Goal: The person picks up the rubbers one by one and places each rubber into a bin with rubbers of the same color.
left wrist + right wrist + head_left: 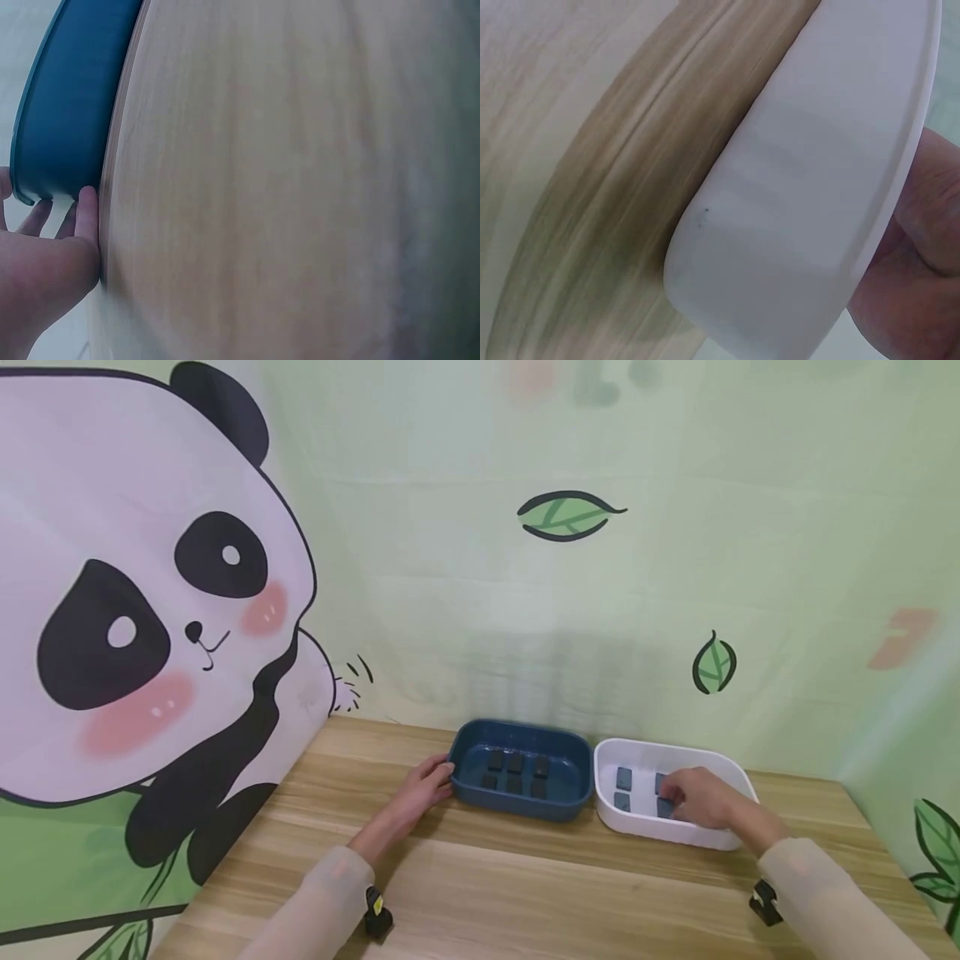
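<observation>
Against the left end of the dark blue basin (517,806) rests my left hand (423,789). In the left wrist view, its fairly straight fingers (88,214) touch the basin's end wall. My right hand (705,797) reaches over the white basin's (645,828) right part, fingers bent downward among several small blue-grey square blocks (623,778). Its fingertips are hidden, so whether they pinch a block cannot be told. The right wrist view shows the white basin's outer wall (802,172) with part of the hand (915,277) behind the rim.
Several small black blocks (515,763) lie in two rows inside the blue basin. Both basins stand side by side on a wooden table (525,893), near its back edge. Behind hangs a pale green backdrop (450,568) with a panda and leaves printed on it.
</observation>
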Motion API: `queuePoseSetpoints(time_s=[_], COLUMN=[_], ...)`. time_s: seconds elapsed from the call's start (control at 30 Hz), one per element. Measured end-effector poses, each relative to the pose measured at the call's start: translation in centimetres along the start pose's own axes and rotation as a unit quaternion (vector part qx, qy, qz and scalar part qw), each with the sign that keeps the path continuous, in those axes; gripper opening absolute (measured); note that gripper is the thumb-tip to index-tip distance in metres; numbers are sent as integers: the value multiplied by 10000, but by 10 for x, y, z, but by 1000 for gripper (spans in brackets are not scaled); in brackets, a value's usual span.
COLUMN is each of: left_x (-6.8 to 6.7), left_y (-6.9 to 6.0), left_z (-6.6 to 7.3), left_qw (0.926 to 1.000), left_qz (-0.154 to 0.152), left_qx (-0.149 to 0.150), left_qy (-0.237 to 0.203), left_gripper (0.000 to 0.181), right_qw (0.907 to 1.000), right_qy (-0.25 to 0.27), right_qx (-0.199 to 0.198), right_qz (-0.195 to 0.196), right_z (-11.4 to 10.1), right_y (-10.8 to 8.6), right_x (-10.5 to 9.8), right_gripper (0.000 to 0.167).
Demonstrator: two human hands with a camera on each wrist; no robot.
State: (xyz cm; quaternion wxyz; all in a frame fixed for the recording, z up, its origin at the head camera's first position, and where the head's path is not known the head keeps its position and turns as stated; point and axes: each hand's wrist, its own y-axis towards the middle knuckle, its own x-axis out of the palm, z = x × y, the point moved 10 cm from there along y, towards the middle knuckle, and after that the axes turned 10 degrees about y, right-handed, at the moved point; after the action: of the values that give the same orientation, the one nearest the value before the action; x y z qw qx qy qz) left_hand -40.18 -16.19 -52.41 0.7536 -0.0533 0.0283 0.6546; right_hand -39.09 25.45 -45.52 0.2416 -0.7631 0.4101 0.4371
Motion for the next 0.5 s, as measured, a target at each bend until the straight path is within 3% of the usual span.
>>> queuePoseSetpoints(time_s=[0.23,0.37,0.5], left_x=[-1,-10,-17], left_y=[6,6,7], left_z=[-3,-6,-7], left_qw=[10000,10000,9996], left_qz=[9,21,-98], left_qx=[2,-57,-119], left_qy=[8,-68,-228], left_gripper=[57,57,58], right_qw=[9995,9996,9995], right_qy=[165,232,308], right_qx=[256,94,-39], right_qz=[-56,-114,-31], right_z=[3,-9,-26], right_y=[-4,-6,-14], right_x=[-5,-10,-22], right_gripper=[25,27,40])
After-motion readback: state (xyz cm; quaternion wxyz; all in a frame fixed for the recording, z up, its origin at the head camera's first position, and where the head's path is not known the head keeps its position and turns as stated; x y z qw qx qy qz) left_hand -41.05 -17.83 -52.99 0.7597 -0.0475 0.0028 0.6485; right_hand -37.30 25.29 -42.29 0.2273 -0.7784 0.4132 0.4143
